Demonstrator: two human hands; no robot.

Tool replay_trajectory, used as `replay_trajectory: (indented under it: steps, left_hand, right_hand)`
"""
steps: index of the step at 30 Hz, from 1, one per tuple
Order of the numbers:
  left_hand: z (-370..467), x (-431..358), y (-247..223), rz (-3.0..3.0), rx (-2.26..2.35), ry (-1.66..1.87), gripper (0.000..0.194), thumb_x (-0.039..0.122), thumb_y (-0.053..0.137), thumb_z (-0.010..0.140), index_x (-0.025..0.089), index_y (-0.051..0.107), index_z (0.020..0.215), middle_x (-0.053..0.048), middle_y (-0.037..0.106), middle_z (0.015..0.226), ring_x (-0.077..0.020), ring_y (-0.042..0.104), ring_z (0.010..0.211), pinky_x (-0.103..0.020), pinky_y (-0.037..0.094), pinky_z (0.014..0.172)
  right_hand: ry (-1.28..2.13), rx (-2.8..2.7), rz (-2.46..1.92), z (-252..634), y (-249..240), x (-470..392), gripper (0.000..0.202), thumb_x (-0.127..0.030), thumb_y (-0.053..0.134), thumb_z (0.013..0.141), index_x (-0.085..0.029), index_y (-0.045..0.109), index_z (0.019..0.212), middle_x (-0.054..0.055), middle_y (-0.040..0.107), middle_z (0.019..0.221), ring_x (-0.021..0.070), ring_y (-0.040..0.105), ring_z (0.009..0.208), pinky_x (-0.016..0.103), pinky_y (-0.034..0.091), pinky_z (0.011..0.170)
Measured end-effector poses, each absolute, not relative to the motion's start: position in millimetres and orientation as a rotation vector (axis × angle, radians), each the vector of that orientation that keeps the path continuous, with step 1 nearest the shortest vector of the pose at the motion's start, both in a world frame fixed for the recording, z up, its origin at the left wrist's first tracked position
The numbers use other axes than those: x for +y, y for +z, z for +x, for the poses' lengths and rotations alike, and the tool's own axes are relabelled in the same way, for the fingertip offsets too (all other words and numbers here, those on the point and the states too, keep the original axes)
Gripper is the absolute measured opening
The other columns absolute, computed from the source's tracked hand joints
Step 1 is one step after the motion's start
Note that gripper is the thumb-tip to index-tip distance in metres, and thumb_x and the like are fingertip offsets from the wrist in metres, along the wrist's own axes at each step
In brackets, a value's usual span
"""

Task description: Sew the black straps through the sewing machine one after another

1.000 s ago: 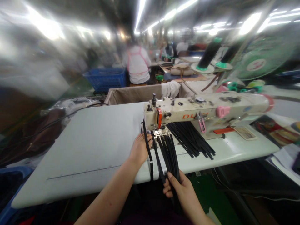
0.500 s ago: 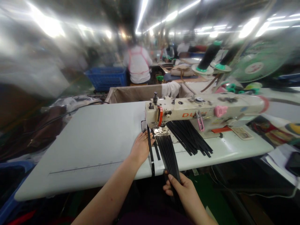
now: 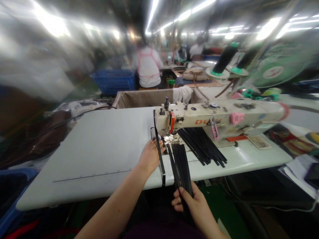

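Observation:
My right hand (image 3: 190, 197) is closed around the lower ends of a bundle of black strips (image 3: 183, 162), just off the table's front edge. One strip (image 3: 173, 162) stands a little apart on the bundle's left side. My left hand (image 3: 151, 154) lies flat on the sewing machine table, its fingers stretched toward the presser foot (image 3: 169, 138). Across those fingers runs a long narrow black strip (image 3: 161, 164), which hangs over the front edge. What lies under the left fingertips is hidden. The sewing machine (image 3: 189, 116) stands right beyond both hands.
More black strips (image 3: 204, 146) lie fanned out under the machine arm. Pink-handled snips (image 3: 214, 129) hang on the machine's front. Thread cones (image 3: 225, 59) and a green fan (image 3: 272, 71) stand at the back right. A fabric-lined bin (image 3: 144, 99) adjoins the table's far edge. A person (image 3: 149, 66) sits beyond.
One strip has come apart from the left side of the bundle in my right hand. The long strip by my left hand now reaches up beside the machine head. Both hands have barely moved.

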State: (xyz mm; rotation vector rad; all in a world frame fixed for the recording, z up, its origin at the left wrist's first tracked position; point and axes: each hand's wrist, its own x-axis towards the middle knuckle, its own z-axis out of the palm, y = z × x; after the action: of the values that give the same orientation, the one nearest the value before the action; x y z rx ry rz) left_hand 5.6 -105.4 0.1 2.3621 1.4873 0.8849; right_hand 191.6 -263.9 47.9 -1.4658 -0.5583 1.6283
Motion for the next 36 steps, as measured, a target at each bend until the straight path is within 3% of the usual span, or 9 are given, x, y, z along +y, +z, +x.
replay_trajectory:
  steps: [12, 20, 27, 36]
  left_hand:
    - [6, -106, -9, 2.339, 1.532, 0.945, 0.029, 0.031, 0.051, 0.108, 0.021, 0.072, 0.125, -0.008, 0.073, 0.136, -0.0258, 0.062, 0.138, -0.053, 0.043, 0.125]
    - [6, -101, -15, 2.366, 1.492, 1.064, 0.03, 0.034, 0.055, 0.106, 0.02, 0.073, 0.127, -0.01, 0.074, 0.134, -0.0272, 0.063, 0.136, -0.051, 0.05, 0.12]
    - [7, -102, -15, 2.38, 1.481, 1.082, 0.031, 0.032, 0.054, 0.106, 0.018, 0.072, 0.127, -0.011, 0.073, 0.135, -0.0294, 0.063, 0.136, -0.054, 0.05, 0.12]
    - [-4, -72, -25, 2.128, 1.425, 1.137, 0.028, 0.013, 0.055, 0.095, 0.019, 0.073, 0.115, -0.012, 0.072, 0.13, -0.0283, 0.064, 0.132, -0.052, 0.048, 0.121]
  right_hand:
    - [1.668, -0.562, -1.453, 189, 42, -261, 0.076, -0.072, 0.094, 0.053, -0.021, 0.058, 0.098, -0.002, 0.072, 0.065, 0.0188, 0.07, 0.055, 0.03, 0.056, 0.048]
    - [1.651, -0.57, -1.477, 188, 43, -260, 0.078, -0.075, 0.093, 0.05, -0.021, 0.058, 0.095, -0.002, 0.072, 0.064, 0.0179, 0.068, 0.052, 0.029, 0.055, 0.045]
    - [1.635, -0.59, -1.446, 187, 40, -260, 0.07, -0.071, 0.093, 0.057, -0.021, 0.06, 0.093, -0.001, 0.072, 0.067, 0.018, 0.069, 0.053, 0.028, 0.054, 0.045]
    - [1.624, -0.588, -1.416, 183, 38, -256, 0.079, -0.071, 0.093, 0.057, -0.022, 0.055, 0.106, -0.003, 0.072, 0.066, 0.0183, 0.069, 0.052, 0.027, 0.053, 0.044]
